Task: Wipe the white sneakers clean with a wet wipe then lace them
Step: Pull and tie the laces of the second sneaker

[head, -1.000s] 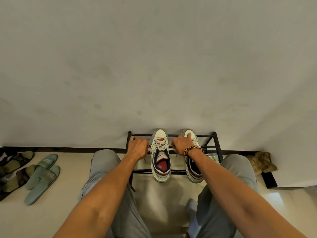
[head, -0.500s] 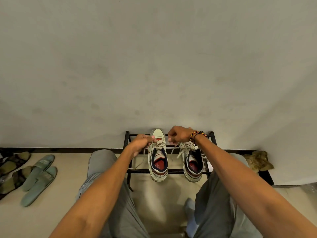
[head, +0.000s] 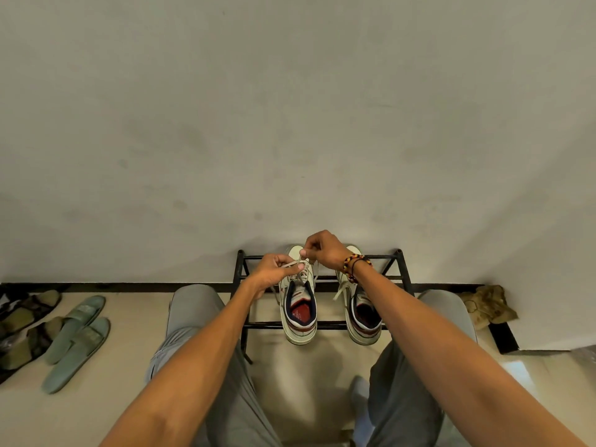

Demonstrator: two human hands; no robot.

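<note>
**Inspector:** Head view, centre of the frame. Report the hands.

**Assistant:** Left hand [head: 274, 269] has its fingers curled, pinching a pale lace [head: 292, 263] between thumb and forefinger. Right hand [head: 324, 250] sits just above and to the right of it, fingers also curled, pinching the same lace where it rises from the shoe. The two hands are nearly touching. A beaded bracelet [head: 351, 264] circles the right wrist.

**Inspector:** Location of the sneakers?

**Assistant:** Left sneaker [head: 298, 314] lies directly below both hands, toe towards the wall, heel towards the camera, red insole showing. Right sneaker [head: 362, 312] stands just beside it on the right, partly covered by the right wrist, a loose lace end trailing off its left side. Both rest on the bars of a black metal rack [head: 400, 269].

**Inspector:** Surroundings?

**Assistant:** Grey trousered knees [head: 193, 304] flank the rack. At lower left, on the floor, a pair of green slides [head: 77, 340], with darker sandals [head: 22, 327] at the frame edge. At right, against the wall, a crumpled tan cloth [head: 487, 304].
</note>
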